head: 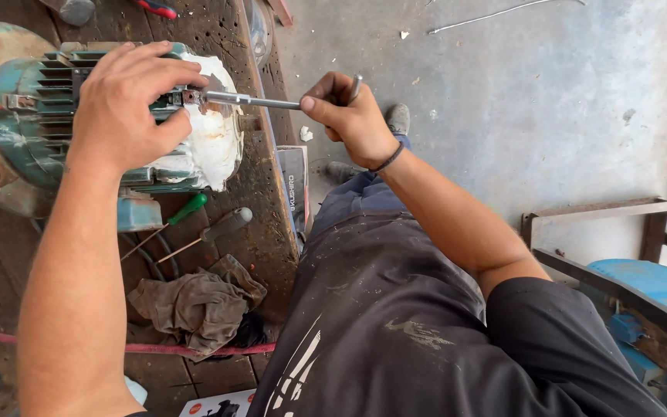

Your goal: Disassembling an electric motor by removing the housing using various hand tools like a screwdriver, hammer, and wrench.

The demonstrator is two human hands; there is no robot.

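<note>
Worn, stained desk (229, 31) on the left, grey concrete floor (503, 116) on the right.
The left hand (121, 104) presses its fingers around a teal, ribbed electric motor (32, 116) with a white end cap lying on the desk; the right hand (349, 116) has its fingers closed on a steel socket wrench (252, 100) reaching the motor's bolt, above two screwdrivers (202, 224) and a rag (198, 305).

A: What colours are showing on the motor (32, 116)?
B: Teal fins are showing, rust is spotting them, and its end cap (218, 135) is looking white.
A: And nearby?
B: A green-handled screwdriver (187, 208), a grey-handled one (225, 225), a drab brown rag (198, 305) and a red hose (156, 348) are lying on the dark counter (260, 232).
</note>
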